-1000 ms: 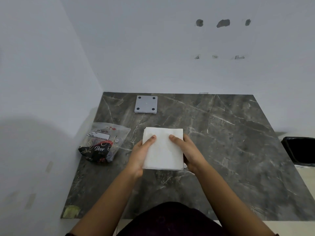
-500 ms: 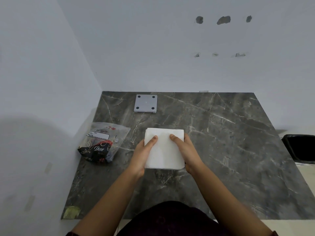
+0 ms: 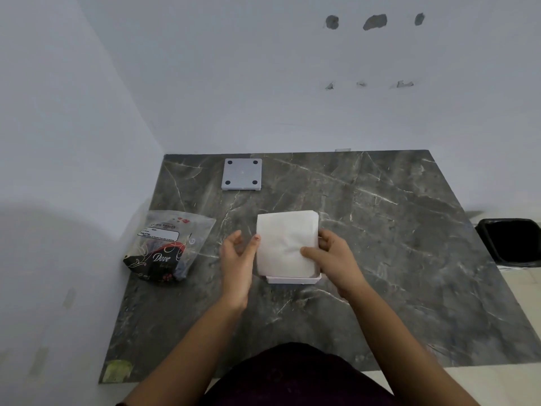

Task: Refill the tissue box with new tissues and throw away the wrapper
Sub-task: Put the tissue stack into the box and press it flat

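The right hand (image 3: 330,259) grasps the stack of white tissues (image 3: 287,243) at its right edge, thumb pressed flat on the top sheet and the remaining fingers wrapped around the right side. The left hand (image 3: 237,259) is released, fingers spread and slightly curled, its thumb tip at the left edge of the stack; whether it touches the paper cannot be determined. The stack sits in the white tissue box (image 3: 292,279), of which only the near rim and the near-right corner are visible below the tissues. The box rests on the dark marble-patterned worktop (image 3: 395,259), near its centre. To the left of the left hand, apart from it, the wrapper (image 3: 169,247) lies flat on the worktop near the left wall: a clear plastic bag with a dark printed lower section and a white label. Beyond the tissues, toward the back wall, a square grey lid (image 3: 241,174) with four dark dots at its corners lies flat on the worktop, well apart from the box. Off the right edge of the worktop, a black bin (image 3: 512,241) is partly in view.
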